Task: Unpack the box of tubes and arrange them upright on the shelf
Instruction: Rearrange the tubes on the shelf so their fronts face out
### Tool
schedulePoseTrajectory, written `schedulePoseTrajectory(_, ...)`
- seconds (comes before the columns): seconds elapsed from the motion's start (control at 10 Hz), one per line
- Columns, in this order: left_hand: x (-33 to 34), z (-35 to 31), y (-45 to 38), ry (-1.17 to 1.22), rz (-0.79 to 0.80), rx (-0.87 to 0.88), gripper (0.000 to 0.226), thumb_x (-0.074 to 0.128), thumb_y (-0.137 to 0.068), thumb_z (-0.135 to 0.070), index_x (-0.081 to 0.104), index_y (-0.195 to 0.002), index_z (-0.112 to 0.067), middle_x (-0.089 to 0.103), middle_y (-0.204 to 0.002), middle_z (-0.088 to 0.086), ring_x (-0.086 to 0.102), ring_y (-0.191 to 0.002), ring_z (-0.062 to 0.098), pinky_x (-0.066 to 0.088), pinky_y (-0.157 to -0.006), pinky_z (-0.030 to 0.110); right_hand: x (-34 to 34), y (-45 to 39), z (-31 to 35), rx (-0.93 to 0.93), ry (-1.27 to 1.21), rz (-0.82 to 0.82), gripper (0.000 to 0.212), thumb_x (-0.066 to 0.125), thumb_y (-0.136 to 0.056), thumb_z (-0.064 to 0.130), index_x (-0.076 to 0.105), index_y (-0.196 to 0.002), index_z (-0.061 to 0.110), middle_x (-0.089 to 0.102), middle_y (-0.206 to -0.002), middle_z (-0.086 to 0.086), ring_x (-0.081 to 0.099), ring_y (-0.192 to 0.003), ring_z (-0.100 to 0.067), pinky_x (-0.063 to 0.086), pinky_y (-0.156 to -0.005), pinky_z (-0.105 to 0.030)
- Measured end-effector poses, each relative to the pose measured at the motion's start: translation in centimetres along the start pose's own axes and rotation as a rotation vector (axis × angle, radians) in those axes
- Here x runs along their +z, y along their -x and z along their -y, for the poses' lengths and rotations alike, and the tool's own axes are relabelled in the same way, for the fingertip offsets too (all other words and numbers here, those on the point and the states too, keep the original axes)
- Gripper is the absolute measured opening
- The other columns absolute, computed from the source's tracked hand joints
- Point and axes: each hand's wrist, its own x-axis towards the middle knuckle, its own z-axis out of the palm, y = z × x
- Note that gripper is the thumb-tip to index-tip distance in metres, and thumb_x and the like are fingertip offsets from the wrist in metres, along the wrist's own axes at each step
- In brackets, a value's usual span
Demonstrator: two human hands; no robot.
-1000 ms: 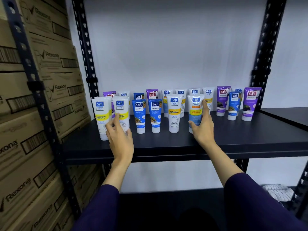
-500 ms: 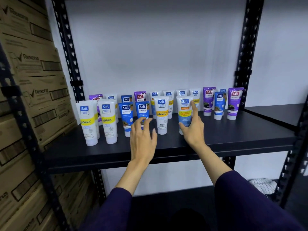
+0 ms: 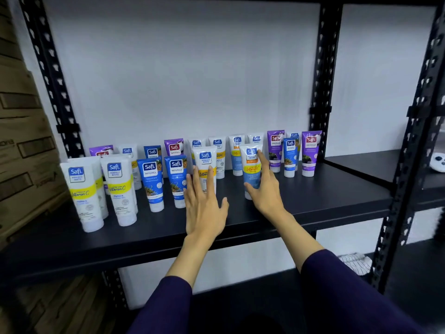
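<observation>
Several Safi tubes stand upright in two rows on the black shelf point(image 3: 325, 196): white, blue and purple ones. My left hand point(image 3: 204, 206) is flat with straight fingers, its fingertips against the front of a white Perfect White tube point(image 3: 205, 160) in the front row. My right hand point(image 3: 266, 189) holds a light blue Vitamin C tube point(image 3: 251, 168), thumb on its lower left, index finger stretched up along its right edge. Two white Vitamin C tubes point(image 3: 83, 189) stand at the front left. No box of tubes is in view.
Stacked brown cartons point(image 3: 24, 153) fill the bay on the left. Black slotted posts point(image 3: 322, 92) frame the shelf. A neighbouring shelf on the right carries a small white object point(image 3: 438, 161). A white cloth point(image 3: 356, 261) lies lower right. Bare shelf surface lies right of my right hand.
My left hand has moved right, from the white tubes at the front left to the middle white tube. My right hand has stayed on the light blue tube. The view shifted right.
</observation>
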Motion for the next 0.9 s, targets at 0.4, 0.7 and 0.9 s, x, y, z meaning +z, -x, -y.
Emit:
schedulePoseTrajectory(0.4, -0.8, -0.4, 1.4, 0.033, 0.182, 0.189, 0.038, 0.035, -0.099, -0.046, 0.059, -0.120, -0.024, 0.056, -0.123, -0.008, 0.056, -0.105, 0.014, 0.050, -0.080, 0.034, 0.2, 0.2, -0.2, 0.032, -0.016, -0.004, 0.091, 0.068, -0.085, 0.004, 0.012, -0.150, 0.037, 0.045, -0.141, -0.008, 0.047, -0.128, -0.022, 0.044, -0.105, -0.046)
schedulePoseTrajectory(0.7, -1.1, -0.4, 1.2, 0.068, 0.284, 0.187, 0.036, 0.038, -0.099, -0.042, 0.057, -0.124, -0.026, 0.056, -0.128, -0.006, 0.055, -0.111, 0.017, 0.048, -0.084, 0.034, 0.2, 0.1, -0.2, 0.044, -0.003, 0.000, 0.092, 0.068, -0.085, 0.005, 0.012, -0.150, 0.039, 0.043, -0.143, -0.008, 0.045, -0.130, -0.023, 0.043, -0.104, -0.048)
schedulePoseTrajectory(0.9, -1.0, -0.4, 1.2, 0.067, 0.293, 0.180, 0.035, 0.040, -0.097, -0.040, 0.056, -0.126, -0.026, 0.056, -0.127, -0.005, 0.054, -0.111, 0.017, 0.049, -0.083, 0.034, 0.2, 0.1, -0.3, 0.041, 0.002, -0.002, 0.091, 0.068, -0.085, 0.004, 0.013, -0.150, 0.037, 0.043, -0.143, -0.008, 0.045, -0.130, -0.023, 0.043, -0.105, -0.048)
